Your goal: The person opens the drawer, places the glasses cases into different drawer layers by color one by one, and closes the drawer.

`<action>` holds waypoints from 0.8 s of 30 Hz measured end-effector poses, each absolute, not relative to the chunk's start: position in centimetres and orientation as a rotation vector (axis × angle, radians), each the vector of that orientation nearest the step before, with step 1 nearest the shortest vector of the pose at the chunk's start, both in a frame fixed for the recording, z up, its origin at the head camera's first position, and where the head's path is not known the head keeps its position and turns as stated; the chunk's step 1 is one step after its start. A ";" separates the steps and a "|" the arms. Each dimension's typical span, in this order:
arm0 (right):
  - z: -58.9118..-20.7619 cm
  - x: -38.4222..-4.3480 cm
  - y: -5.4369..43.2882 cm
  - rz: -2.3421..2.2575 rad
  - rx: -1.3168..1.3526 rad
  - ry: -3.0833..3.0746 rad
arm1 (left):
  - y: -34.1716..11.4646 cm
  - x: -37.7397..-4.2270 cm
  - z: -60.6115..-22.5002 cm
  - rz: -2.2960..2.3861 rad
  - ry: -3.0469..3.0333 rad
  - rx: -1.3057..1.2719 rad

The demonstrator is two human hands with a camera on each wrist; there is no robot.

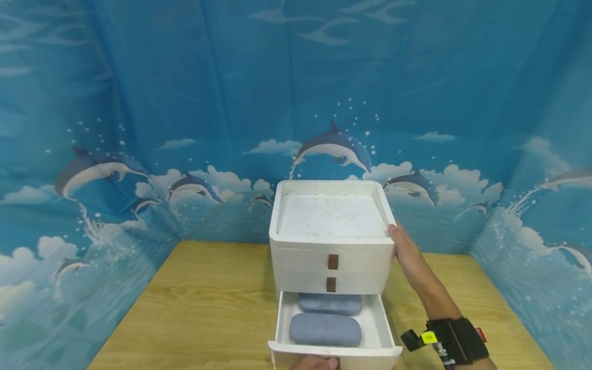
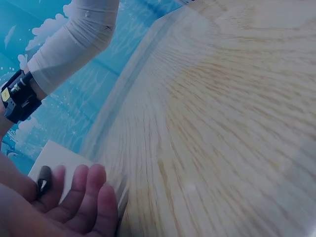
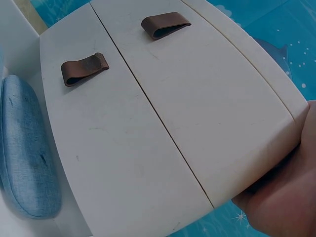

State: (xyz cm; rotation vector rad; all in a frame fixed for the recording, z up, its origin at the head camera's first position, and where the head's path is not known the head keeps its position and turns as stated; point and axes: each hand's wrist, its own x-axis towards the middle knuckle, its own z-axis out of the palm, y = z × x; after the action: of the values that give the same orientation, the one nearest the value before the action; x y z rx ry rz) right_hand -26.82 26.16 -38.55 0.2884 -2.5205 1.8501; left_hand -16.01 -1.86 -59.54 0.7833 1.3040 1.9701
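Observation:
A white drawer cabinet (image 1: 300, 267) stands on the table with its bottom drawer (image 1: 376, 318) pulled out. Two oblong, blue fabric-covered cases (image 1: 325, 329), shaped like eyeglass cases, lie in that drawer, the rear one partly hidden under the cabinet body. At the drawer's front, my left hand (image 1: 312, 363) pinches its brown pull tab (image 2: 44, 178); most of this hand is cut off in the head view. My right hand (image 1: 407, 249) grips the cabinet's upper right side, thumb on the top rim, other fingers hidden by the side wall.
The two upper drawers are closed, each with a brown tab (image 1: 333, 261). A raised rim surrounds the cabinet's stained tray top (image 1: 333, 213). Wooden tabletop (image 1: 208, 298) extends on both sides. A blue dolphin-print curtain (image 1: 231, 103) encloses the back and sides.

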 end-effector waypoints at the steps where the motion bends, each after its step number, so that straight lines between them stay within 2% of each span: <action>1: -38.5 -26.8 26.2 1.850 0.284 -2.522 | -1.9 -15.6 -58.0 1.959 1.322 0.759; 6: -38.5 -26.9 26.2 1.861 0.283 -2.522 | -1.4 -14.4 -53.6 1.942 1.518 0.495; 12: -38.4 -26.9 26.2 1.866 0.286 -2.518 | -0.3 -14.4 -51.5 1.879 1.786 0.123; 16: -38.3 -27.0 26.2 1.868 0.271 -2.525 | -0.1 -14.8 -51.1 1.834 1.826 0.065; 24: -38.3 -26.9 26.1 1.862 0.245 -2.538 | -0.1 -15.8 -51.0 1.839 1.859 0.141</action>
State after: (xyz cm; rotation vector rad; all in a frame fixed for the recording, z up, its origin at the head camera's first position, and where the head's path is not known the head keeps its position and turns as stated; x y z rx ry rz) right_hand -26.89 26.08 -38.31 0.2453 -2.5375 1.8624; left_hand -15.79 -0.11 -51.05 0.1413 1.8588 1.8391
